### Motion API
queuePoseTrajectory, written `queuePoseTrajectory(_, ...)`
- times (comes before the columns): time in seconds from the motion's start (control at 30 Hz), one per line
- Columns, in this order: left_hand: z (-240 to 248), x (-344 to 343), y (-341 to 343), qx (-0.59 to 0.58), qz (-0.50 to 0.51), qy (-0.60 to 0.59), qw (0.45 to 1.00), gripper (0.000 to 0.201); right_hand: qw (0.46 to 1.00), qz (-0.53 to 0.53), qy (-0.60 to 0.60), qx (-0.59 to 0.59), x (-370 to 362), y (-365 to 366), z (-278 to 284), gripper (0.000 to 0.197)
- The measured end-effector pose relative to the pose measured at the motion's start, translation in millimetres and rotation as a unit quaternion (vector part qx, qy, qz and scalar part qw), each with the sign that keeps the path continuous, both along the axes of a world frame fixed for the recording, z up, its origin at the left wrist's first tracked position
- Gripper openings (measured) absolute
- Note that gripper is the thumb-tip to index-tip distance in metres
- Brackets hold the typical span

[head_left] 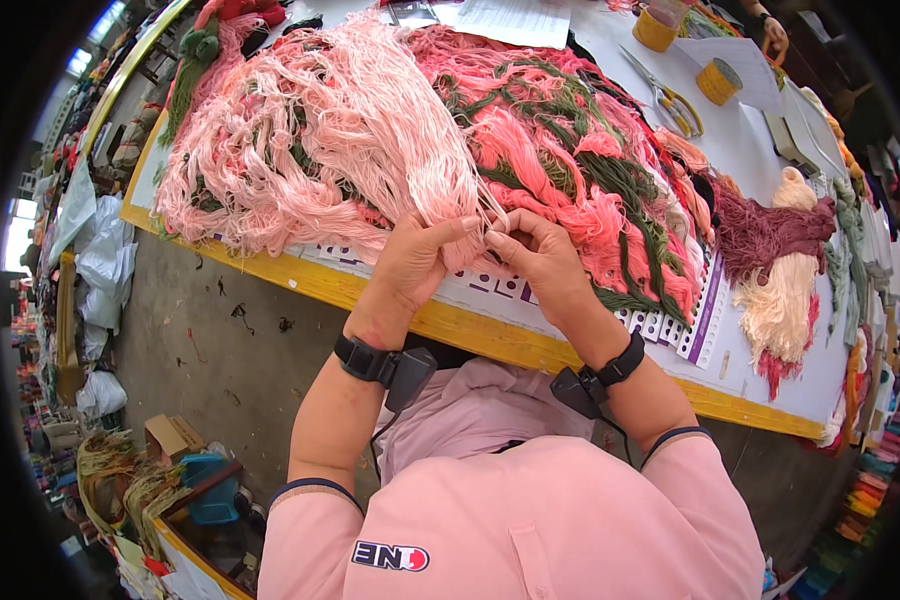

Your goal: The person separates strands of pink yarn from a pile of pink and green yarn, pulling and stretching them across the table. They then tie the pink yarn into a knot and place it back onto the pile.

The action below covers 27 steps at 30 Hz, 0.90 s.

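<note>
A large heap of pale pink yarn (300, 130) spreads over the table in front of me, its strands running down to my hands. My left hand (415, 255) is closed round the lower end of a pale pink bundle, thumb stretched toward the right. With thumb and forefinger my right hand (540, 255) pinches a few thin strands pulled out of that bundle. The fingertips of both hands nearly meet. Right of them lies a heap of coral pink yarn (515, 145) mixed with dark green yarn (620, 180).
Scissors (670, 100) with yellow handles lie at the back right, near yellow tape rolls (718, 82) and paper sheets (515, 20). Maroon yarn (780, 235) and cream yarn (775, 310) hang at the right. The table's yellow edge (370, 300) runs before me. Another person's hand (773, 35) shows at the far right.
</note>
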<state>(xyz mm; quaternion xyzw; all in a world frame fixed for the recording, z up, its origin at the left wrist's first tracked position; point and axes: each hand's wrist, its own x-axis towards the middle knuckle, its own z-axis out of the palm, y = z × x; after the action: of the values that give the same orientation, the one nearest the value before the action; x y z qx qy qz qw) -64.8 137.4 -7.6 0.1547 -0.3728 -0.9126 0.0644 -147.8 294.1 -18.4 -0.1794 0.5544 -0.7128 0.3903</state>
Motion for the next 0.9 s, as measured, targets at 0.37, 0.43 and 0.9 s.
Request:
queuePoseTrajectory(0.37,-1,-1,1,0.012,0.012,-0.009,1.000,0.017,1.000,-0.021,-0.004,-0.019,2,0,3,0.009)
queuePoseTrajectory(0.43,-1,0,0,0.011,0.004,-0.006,1.000,0.018,1.000,-0.018,0.014,0.007,2,-3,3,0.008)
queuePoseTrajectory(0.9,4,-1,-2,0.019,0.021,-0.023,0.999,0.025,0.998,-0.020,0.034,0.041,1,-7,0,0.010)
